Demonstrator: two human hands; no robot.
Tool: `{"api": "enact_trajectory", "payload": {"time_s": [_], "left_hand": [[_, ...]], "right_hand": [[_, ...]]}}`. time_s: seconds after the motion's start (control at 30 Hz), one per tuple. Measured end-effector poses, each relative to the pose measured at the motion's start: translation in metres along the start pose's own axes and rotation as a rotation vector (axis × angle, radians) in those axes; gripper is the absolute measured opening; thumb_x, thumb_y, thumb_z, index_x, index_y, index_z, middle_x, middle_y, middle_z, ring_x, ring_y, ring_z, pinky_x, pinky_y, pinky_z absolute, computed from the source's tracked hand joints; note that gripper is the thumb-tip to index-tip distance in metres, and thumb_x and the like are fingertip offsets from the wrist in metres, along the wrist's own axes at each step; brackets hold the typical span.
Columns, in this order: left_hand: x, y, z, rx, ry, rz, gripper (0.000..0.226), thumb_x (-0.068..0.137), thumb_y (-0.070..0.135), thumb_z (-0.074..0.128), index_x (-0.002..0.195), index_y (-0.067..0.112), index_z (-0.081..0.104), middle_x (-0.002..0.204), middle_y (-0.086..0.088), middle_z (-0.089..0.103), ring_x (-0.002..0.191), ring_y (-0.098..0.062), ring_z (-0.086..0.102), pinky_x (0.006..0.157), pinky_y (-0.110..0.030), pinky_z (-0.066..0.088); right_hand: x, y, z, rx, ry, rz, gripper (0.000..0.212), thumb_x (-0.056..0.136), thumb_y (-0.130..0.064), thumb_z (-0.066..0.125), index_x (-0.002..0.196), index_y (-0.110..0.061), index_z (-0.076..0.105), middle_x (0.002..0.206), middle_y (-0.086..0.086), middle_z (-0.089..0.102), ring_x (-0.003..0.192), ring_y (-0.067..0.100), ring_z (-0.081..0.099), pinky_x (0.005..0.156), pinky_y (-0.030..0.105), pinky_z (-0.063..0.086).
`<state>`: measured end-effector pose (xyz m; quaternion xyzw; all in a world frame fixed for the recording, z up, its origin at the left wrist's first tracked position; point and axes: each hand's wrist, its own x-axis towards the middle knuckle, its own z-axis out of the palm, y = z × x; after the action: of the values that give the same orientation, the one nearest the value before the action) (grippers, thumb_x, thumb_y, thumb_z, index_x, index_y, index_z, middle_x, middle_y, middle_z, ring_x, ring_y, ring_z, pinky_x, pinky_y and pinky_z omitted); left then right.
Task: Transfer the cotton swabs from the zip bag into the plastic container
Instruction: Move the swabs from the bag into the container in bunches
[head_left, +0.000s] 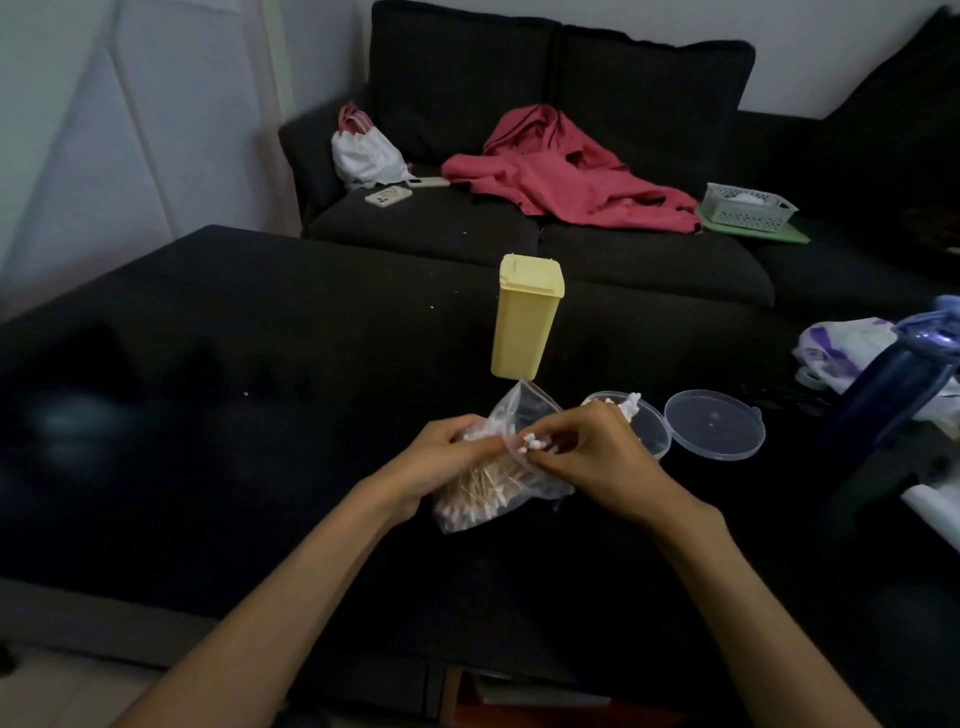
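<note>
A clear zip bag (511, 415) full of wooden-stick cotton swabs (485, 486) is held just above the black table. My left hand (441, 457) grips the bag's left side. My right hand (592, 452) pinches a small bunch of swabs (534, 443) at the bag's open mouth. Right behind my right hand stands a round clear plastic container (655, 426), open, with some swabs (626, 404) in it. Its clear lid (716, 425) lies flat on the table to the right of it.
A tall yellow lidded box (525, 317) stands just behind the bag. A dark blue bottle (898, 384) and plastic bags (841, 353) crowd the table's right side. Behind is a dark sofa with a red garment (566, 171), phones and a basket (748, 205).
</note>
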<state>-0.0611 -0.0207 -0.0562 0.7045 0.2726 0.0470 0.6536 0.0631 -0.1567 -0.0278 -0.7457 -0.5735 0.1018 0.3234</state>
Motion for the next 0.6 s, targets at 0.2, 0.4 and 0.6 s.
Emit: {"api": "enact_trajectory", "payload": {"time_s": [0.2, 0.4, 0.6], "left_hand": [[0.000, 0.005, -0.002, 0.057, -0.053, 0.052, 0.028, 0.090, 0.031, 0.060, 0.113, 0.016, 0.064, 0.101, -0.002, 0.068, 0.091, -0.012, 0.065, 0.078, -0.025, 0.050], [0.004, 0.000, -0.014, 0.145, 0.052, 0.070, 0.022, 0.089, 0.040, 0.059, 0.103, 0.025, 0.068, 0.111, -0.009, 0.066, 0.100, -0.021, 0.065, 0.095, -0.044, 0.050], [0.003, 0.002, -0.016, 0.040, 0.023, 0.024, 0.031, 0.093, 0.033, 0.057, 0.119, 0.017, 0.061, 0.112, -0.009, 0.069, 0.096, -0.018, 0.067, 0.082, -0.028, 0.053]], "right_hand": [[-0.004, -0.001, -0.009, 0.136, -0.002, 0.041, 0.014, 0.081, -0.014, 0.070, 0.092, -0.022, 0.072, 0.089, -0.004, 0.073, 0.079, 0.001, 0.069, 0.073, 0.021, 0.057], [-0.004, 0.003, -0.018, 0.291, 0.088, 0.073, 0.014, 0.081, -0.009, 0.070, 0.094, -0.006, 0.074, 0.086, 0.002, 0.074, 0.080, 0.007, 0.070, 0.070, 0.017, 0.053], [-0.004, 0.003, -0.023, 0.397, 0.154, 0.050, 0.012, 0.081, -0.004, 0.068, 0.091, -0.009, 0.072, 0.088, 0.000, 0.073, 0.084, 0.010, 0.071, 0.073, 0.017, 0.054]]}}
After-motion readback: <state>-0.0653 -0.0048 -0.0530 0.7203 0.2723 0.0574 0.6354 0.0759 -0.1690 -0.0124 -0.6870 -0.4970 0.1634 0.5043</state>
